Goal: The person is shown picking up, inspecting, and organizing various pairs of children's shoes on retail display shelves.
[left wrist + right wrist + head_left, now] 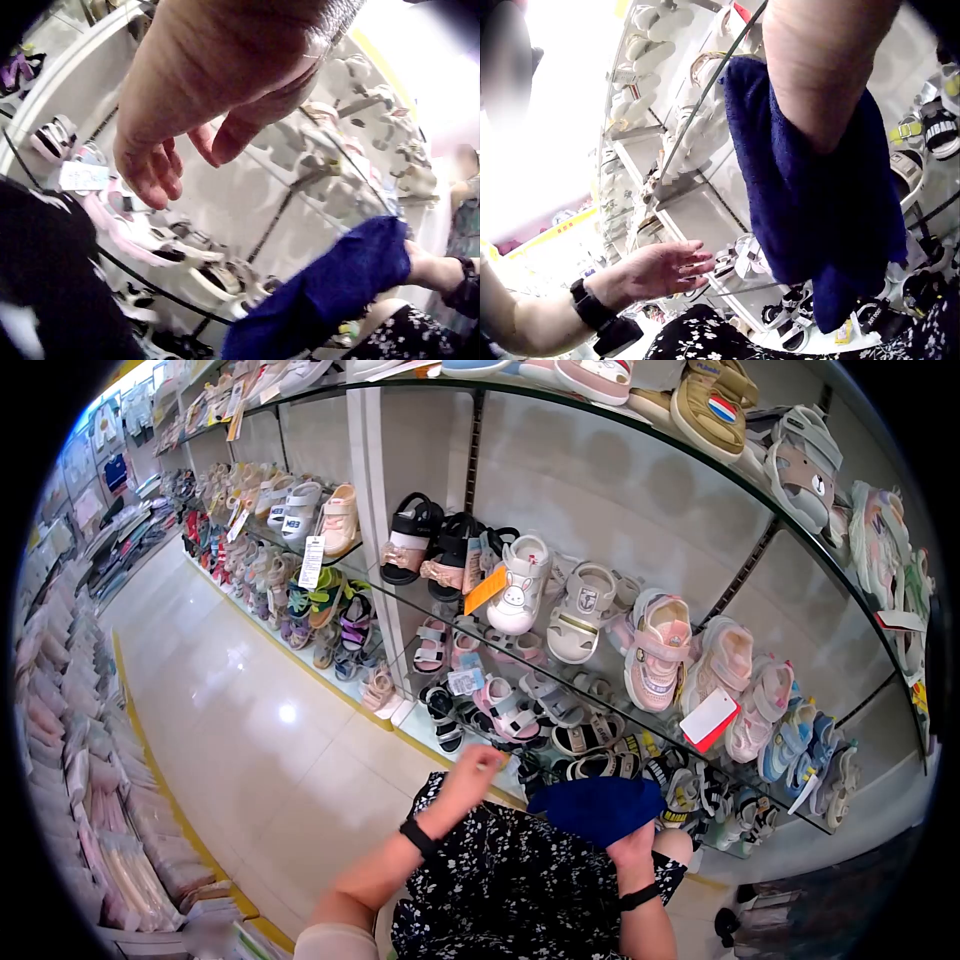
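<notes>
A dark blue towel-like cloth [595,807] hangs from my right hand [632,847], low in front of the shoe shelves. In the right wrist view the cloth [825,225] drops in folds and hides the fingers that hold it. My left hand [472,775] is in the air to the left of the cloth, above the lap of a black floral garment [510,880]. Its fingers are loosely bent with nothing in them, as the left wrist view of this hand [217,90] shows. Nearest beyond it are strappy sandals [510,710] on a lower shelf.
Glass shelves hold children's shoes, among them a white rabbit-print shoe [518,588] and a pink sneaker [660,650]. A red-and-white tag [708,720] juts over the shelf edge. Packaged clothes [100,800] line the left side of the tiled aisle [270,730].
</notes>
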`<control>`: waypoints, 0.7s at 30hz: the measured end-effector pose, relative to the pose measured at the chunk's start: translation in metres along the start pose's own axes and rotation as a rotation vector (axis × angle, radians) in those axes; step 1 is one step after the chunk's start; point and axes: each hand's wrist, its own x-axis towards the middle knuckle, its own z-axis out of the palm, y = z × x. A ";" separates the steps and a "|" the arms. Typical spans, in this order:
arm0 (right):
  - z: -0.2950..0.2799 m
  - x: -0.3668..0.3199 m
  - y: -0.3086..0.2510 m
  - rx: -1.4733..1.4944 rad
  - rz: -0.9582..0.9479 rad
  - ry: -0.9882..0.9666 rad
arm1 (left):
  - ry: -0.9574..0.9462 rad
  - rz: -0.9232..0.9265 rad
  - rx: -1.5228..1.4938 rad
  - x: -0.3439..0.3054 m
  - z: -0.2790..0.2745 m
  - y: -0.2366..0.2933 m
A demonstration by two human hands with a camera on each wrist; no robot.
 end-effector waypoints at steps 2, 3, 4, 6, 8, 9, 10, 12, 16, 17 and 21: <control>-0.006 -0.005 -0.004 -0.027 0.001 0.000 | 0.086 0.029 0.098 0.026 -0.013 -0.022; -0.008 -0.007 -0.006 -0.044 0.004 -0.002 | 0.134 0.036 0.099 0.041 -0.015 -0.025; -0.009 -0.010 -0.007 -0.056 0.009 0.005 | 0.118 0.044 0.140 0.055 -0.014 -0.028; -0.011 -0.020 -0.002 -0.080 0.025 0.017 | 0.091 0.058 0.224 0.079 -0.012 -0.033; -0.027 -0.024 0.001 0.040 0.058 -0.015 | 0.107 0.100 0.376 0.101 -0.001 -0.040; -0.036 -0.026 0.003 0.102 0.074 -0.033 | 0.115 0.124 0.455 0.111 0.006 -0.040; -0.042 -0.027 0.004 0.105 0.111 -0.072 | 0.087 0.035 0.496 0.120 0.013 -0.038; -0.043 -0.032 0.008 0.054 0.114 -0.013 | 0.102 0.038 0.756 0.126 0.031 -0.034; -0.044 -0.035 0.009 -0.085 0.134 0.053 | -0.039 0.008 1.123 0.135 0.045 -0.038; -0.043 -0.036 0.010 -0.139 0.137 0.059 | -0.069 0.016 1.186 0.137 0.047 -0.039; -0.046 -0.040 0.013 -0.183 0.153 0.009 | 0.005 0.194 1.122 0.120 0.036 -0.030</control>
